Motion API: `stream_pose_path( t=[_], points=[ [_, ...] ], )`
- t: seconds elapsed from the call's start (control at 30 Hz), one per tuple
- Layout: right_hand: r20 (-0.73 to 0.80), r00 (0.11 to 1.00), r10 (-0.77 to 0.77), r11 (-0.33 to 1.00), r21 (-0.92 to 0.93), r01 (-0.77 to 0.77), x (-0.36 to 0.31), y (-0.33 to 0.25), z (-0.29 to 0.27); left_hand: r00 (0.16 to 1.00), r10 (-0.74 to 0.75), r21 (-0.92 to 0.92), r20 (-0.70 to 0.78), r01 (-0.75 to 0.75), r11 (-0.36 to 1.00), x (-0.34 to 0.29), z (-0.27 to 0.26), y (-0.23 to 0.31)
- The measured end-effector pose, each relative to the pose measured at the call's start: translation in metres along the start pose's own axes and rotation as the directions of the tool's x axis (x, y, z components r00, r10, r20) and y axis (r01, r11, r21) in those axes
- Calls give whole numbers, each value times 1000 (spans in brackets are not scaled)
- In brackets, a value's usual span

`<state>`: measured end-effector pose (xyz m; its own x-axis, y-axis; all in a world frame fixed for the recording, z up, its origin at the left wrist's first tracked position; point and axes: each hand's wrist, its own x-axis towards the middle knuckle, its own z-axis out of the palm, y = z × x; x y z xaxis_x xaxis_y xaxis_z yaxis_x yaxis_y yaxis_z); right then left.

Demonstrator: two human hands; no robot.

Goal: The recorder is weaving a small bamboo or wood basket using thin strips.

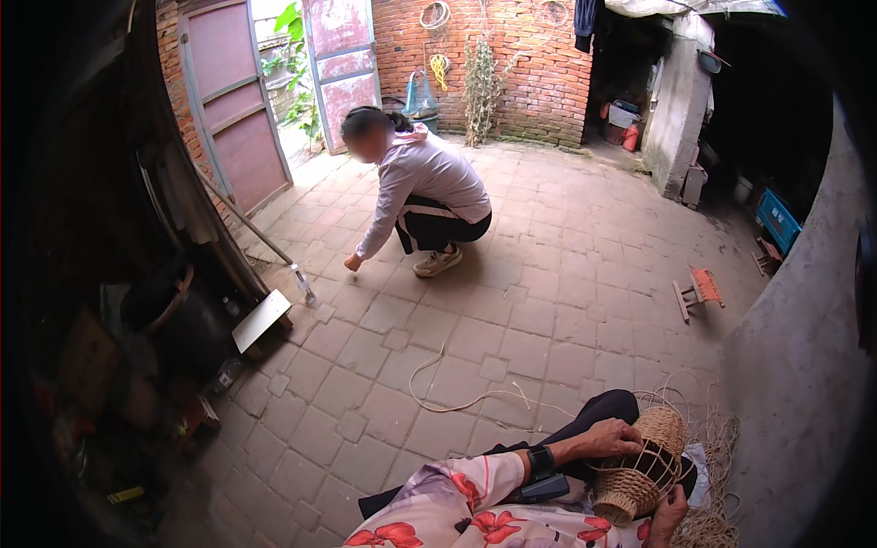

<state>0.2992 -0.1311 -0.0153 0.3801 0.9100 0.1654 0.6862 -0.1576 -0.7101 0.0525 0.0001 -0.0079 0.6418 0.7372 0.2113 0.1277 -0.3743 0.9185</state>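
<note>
A tan basket (pixel 660 429) of woven cord rests tilted across my lap. Between its two woven bands a ring of bare, light-coloured ribs is exposed. My left hand (pixel 614 438), with a dark watch on the wrist, reaches over the basket's left side, its fingers bent and closed at the ribs by the upper band. On the other side my right hand (pixel 671 511) grips the edge near the lower band, fingers curled. Whether either hand also pinches a strand is too small to tell. A loose cord (pixel 466 399) trails from beside my leg over the paving.
Tangled cord (pixel 722 457) lies right of my knees, beside a grey wall (pixel 795 365). Ahead, another person (pixel 429 183) squats with one hand near the ground. A small orange-topped stool (pixel 703 286) stands at the right. A white board (pixel 261 321) and dark clutter line the left.
</note>
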Motion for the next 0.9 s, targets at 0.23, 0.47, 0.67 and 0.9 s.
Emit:
stream_pose_path(
  t=[0.23,0.47,0.67,0.9],
  points=[
    [-19,999,36,995,93,-34,1,19,3,1000,-2,-19,12,2,1000,3,1,1],
    [-14,1000,19,988,155,-16,-2,13,2,999,32,92,-1,-32,995,1,3,3],
    [-38,999,-9,998,54,11,0,12,1,1000,-2,84,-30,4,996,0,5,2],
    [-44,999,-23,1000,4,23,2,6,1,998,-64,127,9,62,990,2,1,5]
  ],
)
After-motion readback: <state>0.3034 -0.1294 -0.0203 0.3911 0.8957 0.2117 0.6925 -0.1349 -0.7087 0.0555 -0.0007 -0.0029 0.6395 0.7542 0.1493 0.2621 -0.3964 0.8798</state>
